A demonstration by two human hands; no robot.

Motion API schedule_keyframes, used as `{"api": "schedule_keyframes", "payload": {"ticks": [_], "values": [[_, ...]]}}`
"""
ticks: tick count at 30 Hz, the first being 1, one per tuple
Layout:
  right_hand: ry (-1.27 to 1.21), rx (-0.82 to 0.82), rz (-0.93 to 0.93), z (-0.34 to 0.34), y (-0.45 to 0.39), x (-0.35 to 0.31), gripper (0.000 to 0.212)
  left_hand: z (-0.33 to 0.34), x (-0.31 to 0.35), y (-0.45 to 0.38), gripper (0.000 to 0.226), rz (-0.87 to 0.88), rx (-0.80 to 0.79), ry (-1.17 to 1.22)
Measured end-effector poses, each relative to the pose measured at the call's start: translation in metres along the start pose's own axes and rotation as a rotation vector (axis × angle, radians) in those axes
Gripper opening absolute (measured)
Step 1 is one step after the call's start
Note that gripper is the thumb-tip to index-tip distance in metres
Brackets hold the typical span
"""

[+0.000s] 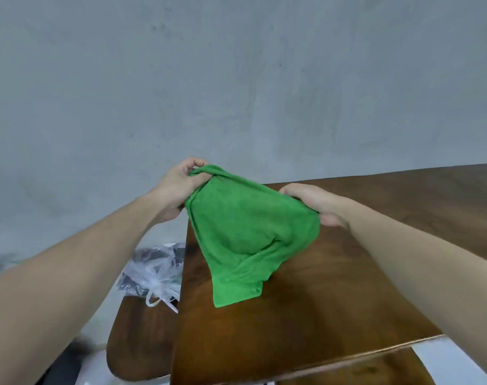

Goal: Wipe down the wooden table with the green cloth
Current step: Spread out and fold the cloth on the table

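A bright green cloth (247,232) hangs in the air above the dark wooden table (334,301), stretched between both hands. My left hand (178,187) pinches its upper left corner beyond the table's left edge. My right hand (317,204) grips the cloth's right edge over the tabletop. The cloth's lower corner droops down toward the table surface; I cannot tell whether it touches the wood.
A clear plastic bag (153,273) with dark contents lies on a wooden chair seat (136,337) left of the table. A grey wall (236,79) stands close behind the table. The table's near edge runs across the lower right.
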State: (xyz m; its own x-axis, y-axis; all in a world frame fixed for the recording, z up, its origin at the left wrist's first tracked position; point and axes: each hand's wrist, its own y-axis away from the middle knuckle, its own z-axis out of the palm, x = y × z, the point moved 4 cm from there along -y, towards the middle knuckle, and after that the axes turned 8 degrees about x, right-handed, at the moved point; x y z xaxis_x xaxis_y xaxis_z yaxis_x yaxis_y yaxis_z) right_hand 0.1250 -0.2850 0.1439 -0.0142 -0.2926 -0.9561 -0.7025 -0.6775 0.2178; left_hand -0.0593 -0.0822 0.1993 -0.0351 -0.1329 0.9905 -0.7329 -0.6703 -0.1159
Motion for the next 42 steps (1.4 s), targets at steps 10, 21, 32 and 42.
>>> {"api": "schedule_keyframes", "payload": {"ticks": [10, 21, 32, 42], "values": [[-0.307, -0.027, -0.154, 0.007, 0.124, -0.050, 0.049, -0.024, 0.074, 0.072, 0.017, 0.095, -0.152, 0.034], [-0.118, 0.306, -0.202, -0.015, 0.101, -0.042, 0.049, -0.011, 0.039, 0.039, 0.007, 0.099, -0.138, -0.305], [-0.254, 0.400, -0.182, -0.059, -0.045, 0.016, 0.051, -0.002, -0.055, -0.070, 0.006, 0.129, -0.016, -0.549], [0.117, 0.040, -0.224, -0.043, 0.029, 0.058, 0.050, -0.021, -0.091, 0.007, 0.029, 0.188, -0.520, -0.674]]}}
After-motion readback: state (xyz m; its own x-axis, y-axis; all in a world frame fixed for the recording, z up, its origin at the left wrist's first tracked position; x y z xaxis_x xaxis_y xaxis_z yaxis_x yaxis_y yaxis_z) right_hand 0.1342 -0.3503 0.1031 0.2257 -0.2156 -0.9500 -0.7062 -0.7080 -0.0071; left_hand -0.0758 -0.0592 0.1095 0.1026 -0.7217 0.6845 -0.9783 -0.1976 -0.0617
